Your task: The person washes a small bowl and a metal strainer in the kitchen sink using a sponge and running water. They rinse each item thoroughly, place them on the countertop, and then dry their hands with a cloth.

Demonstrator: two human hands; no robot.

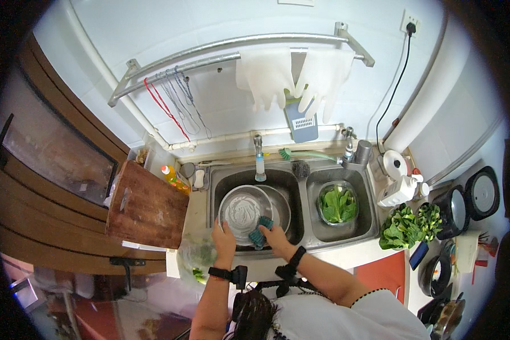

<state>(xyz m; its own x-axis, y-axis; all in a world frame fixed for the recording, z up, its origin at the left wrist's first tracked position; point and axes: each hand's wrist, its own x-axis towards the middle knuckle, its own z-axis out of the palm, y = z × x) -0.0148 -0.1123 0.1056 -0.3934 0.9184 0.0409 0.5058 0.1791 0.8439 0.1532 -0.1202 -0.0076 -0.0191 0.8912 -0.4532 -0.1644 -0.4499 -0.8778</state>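
Over the left basin (296,238) of a stainless steel double sink, my left hand (224,242) grips the near-left rim of a round metal bowl (244,199). White suds streak the bowl's inside. A dark green scrubbing cloth (261,231) is pinched in my right hand (277,241) at the bowl's near-right rim. Beneath and to the right of that bowl, a second round metal vessel (282,208) shows in part. The faucet (259,163) hangs above the basin's far side. A clear container of leafy greens (338,204) stands in the right basin.
A wooden cutting board (148,204) and a yellow dish soap bottle (174,176) flank the sink's left. Leafy greens (401,229), a white pump bottle (397,191) and dark pots (450,212) crowd the right counter. White gloves (267,76) hang from the wall rail. A plastic bag (193,255) hangs at the front edge.
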